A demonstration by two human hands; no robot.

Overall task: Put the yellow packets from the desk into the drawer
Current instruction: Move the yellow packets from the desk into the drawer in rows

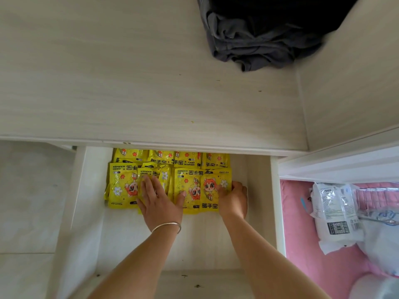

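Note:
Several yellow hand-warmer packets (123,186) lie in rows at the back of the open white drawer (274,203), partly under the desk edge. My left hand (158,201), with a silver bangle on the wrist, lies flat with fingers spread on a middle packet (151,175). My right hand (234,200) holds the right edge of the rightmost front packet (210,190), thumb on top. The desk top (129,83) shows no yellow packets.
A dark grey cloth bundle (254,39) lies at the back right of the desk. To the right of the drawer, white plastic packages (332,214) rest on a pink surface (302,234). The drawer's front half is bare white.

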